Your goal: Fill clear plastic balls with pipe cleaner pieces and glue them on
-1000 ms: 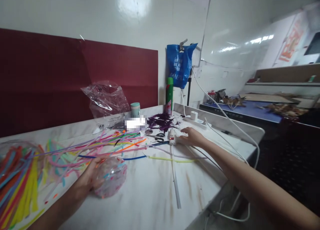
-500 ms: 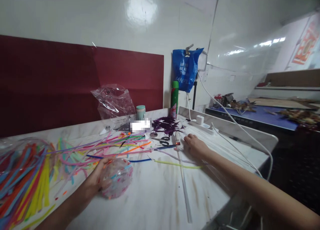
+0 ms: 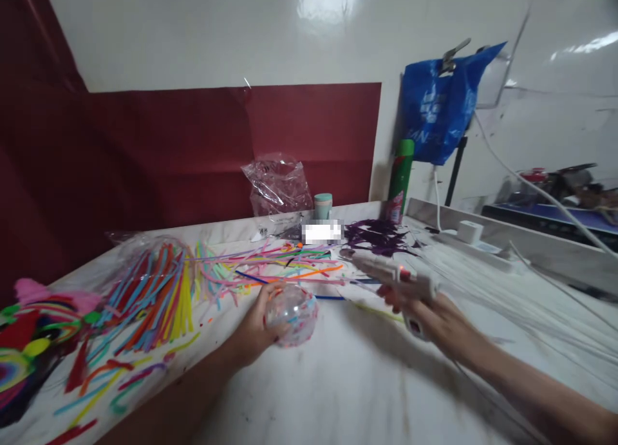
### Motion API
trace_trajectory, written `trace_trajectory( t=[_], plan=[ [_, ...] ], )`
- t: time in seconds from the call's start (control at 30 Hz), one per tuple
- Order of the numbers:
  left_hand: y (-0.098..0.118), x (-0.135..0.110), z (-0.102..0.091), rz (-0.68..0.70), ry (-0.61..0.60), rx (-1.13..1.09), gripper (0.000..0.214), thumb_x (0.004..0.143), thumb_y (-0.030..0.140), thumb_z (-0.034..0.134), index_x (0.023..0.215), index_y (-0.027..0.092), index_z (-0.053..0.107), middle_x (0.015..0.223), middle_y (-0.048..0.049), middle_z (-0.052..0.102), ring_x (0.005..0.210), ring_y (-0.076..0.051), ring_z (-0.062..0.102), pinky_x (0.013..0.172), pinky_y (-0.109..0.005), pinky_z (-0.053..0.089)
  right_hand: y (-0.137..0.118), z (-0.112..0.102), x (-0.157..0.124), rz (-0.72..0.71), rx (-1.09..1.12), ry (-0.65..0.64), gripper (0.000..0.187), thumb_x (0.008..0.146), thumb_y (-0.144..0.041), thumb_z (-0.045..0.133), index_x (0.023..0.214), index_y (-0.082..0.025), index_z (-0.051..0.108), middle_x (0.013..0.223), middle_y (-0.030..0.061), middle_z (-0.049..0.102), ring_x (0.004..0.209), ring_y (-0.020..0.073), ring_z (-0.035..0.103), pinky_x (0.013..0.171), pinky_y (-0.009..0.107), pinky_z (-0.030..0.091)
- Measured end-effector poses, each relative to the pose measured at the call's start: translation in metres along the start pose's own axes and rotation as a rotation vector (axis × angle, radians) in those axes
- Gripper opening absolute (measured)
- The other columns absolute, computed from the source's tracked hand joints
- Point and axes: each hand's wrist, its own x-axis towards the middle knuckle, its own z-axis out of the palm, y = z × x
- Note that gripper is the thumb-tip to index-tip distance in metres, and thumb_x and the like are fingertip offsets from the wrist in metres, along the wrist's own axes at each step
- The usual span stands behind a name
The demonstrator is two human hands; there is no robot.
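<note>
My left hand (image 3: pixel 263 326) is closed round the side of a clear plastic ball (image 3: pixel 295 317) that has pink and blue bits on or in it. Held in my right hand (image 3: pixel 432 316) is a white hot glue gun (image 3: pixel 386 270) with a small red light, its nozzle pointing left toward the area behind the ball. The two hands are apart, both above the white marbled table (image 3: pixel 299 393). A yellow pipe cleaner (image 3: pixel 379 311) lies beneath the glue gun, beside a dark blue one (image 3: pixel 329 297).
Bundles of coloured pipe cleaners (image 3: pixel 164 297) spread over the left and back. Purple shreds (image 3: pixel 374 236) lie behind the glue gun, near a green spray can (image 3: pixel 402 174) and a power strip (image 3: pixel 476 242). White cables (image 3: pixel 545 197) run along the right. A blue bag (image 3: pixel 437 107) hangs above.
My right hand has taken hold of the glue gun and lifted it off the table. The view has swung left; my left hand still holds the ball.
</note>
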Motion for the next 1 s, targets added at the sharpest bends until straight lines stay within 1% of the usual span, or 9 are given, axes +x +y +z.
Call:
trace_trajectory(
  t=[0.07,0.1,0.2,0.3,0.47,0.57,0.7,0.87,1.0],
  plan=[
    [-0.002,0.0,-0.001,0.007,0.02,0.023,0.071,0.068,0.042,0.073,0.126,0.022,0.037,0.13,-0.0137,0.048,0.123,-0.033,0.044,0.101,-0.043,0.034,-0.024,0.016,-0.02,-0.065,0.047,-0.136,0.034,0.088,-0.039,0.038,0.092,-0.02,0.066,0.078,0.0059,0.069,0.065,0.0194,0.064,0.055,0.029,0.052],
    [-0.003,0.0,-0.001,0.006,0.026,0.031,0.071,0.068,0.042,0.073,0.126,0.022,0.037,0.13,-0.0139,0.048,0.122,-0.033,0.044,0.1,-0.043,0.035,-0.033,0.023,-0.027,-0.109,0.051,-0.176,0.031,0.087,-0.037,0.039,0.092,-0.021,0.066,0.079,0.006,0.069,0.067,0.0199,0.064,0.056,0.03,0.053],
    [-0.003,0.0,0.0,-0.004,0.012,0.034,0.068,0.07,0.039,0.072,0.125,0.022,0.036,0.129,-0.014,0.047,0.118,-0.033,0.048,0.097,-0.043,0.039,-0.05,0.036,-0.04,-0.229,0.051,-0.164,0.018,0.081,-0.028,0.046,0.084,-0.024,0.063,0.074,0.0049,0.067,0.065,0.0201,0.063,0.057,0.03,0.053],
    [-0.003,0.0,0.001,-0.012,-0.005,0.024,0.068,0.071,0.039,0.071,0.126,0.023,0.034,0.131,-0.0146,0.046,0.117,-0.033,0.049,0.094,-0.044,0.041,-0.051,0.041,-0.045,-0.28,0.071,-0.131,0.012,0.077,-0.023,0.047,0.077,-0.026,0.058,0.068,0.0033,0.064,0.059,0.0186,0.061,0.053,0.028,0.052],
    [-0.005,0.0,0.004,-0.007,0.039,0.015,0.068,0.069,0.035,0.072,0.125,0.023,0.035,0.131,-0.0132,0.049,0.119,-0.033,0.048,0.095,-0.044,0.04,-0.048,0.041,-0.048,-0.238,0.054,-0.186,0.013,0.08,-0.023,0.044,0.078,-0.024,0.057,0.072,0.0031,0.065,0.061,0.0176,0.061,0.055,0.027,0.052],
    [-0.003,0.0,0.006,-0.015,0.058,0.015,0.065,0.07,0.032,0.072,0.124,0.025,0.038,0.129,-0.0107,0.051,0.116,-0.031,0.051,0.095,-0.043,0.041,-0.05,0.042,-0.048,-0.253,0.044,-0.181,0.013,0.079,-0.023,0.044,0.076,-0.024,0.057,0.072,0.0037,0.065,0.062,0.0181,0.062,0.055,0.026,0.052],
    [0.0,-0.001,0.008,-0.011,0.027,0.006,0.062,0.071,0.029,0.071,0.123,0.027,0.037,0.129,-0.0098,0.051,0.114,-0.03,0.053,0.094,-0.042,0.042,-0.051,0.044,-0.048,-0.274,0.028,-0.159,0.011,0.077,-0.021,0.045,0.075,-0.025,0.055,0.068,0.0031,0.063,0.06,0.0176,0.06,0.053,0.025,0.052],
    [-0.001,0.0,0.007,0.004,0.018,0.004,0.064,0.072,0.031,0.071,0.124,0.025,0.035,0.131,-0.0122,0.048,0.119,-0.032,0.048,0.097,-0.046,0.039,-0.048,0.046,-0.048,-0.27,0.071,-0.125,0.012,0.077,-0.019,0.043,0.076,-0.025,0.054,0.069,0.0028,0.063,0.06,0.0178,0.061,0.055,0.026,0.053],
    [-0.003,0.0,0.006,-0.014,0.019,0.008,0.063,0.072,0.031,0.07,0.124,0.025,0.034,0.131,-0.0122,0.048,0.117,-0.032,0.05,0.096,-0.046,0.04,-0.048,0.046,-0.048,-0.304,0.073,-0.146,0.01,0.077,-0.02,0.045,0.076,-0.025,0.053,0.072,0.0036,0.064,0.062,0.018,0.061,0.056,0.026,0.053]
  ],
)
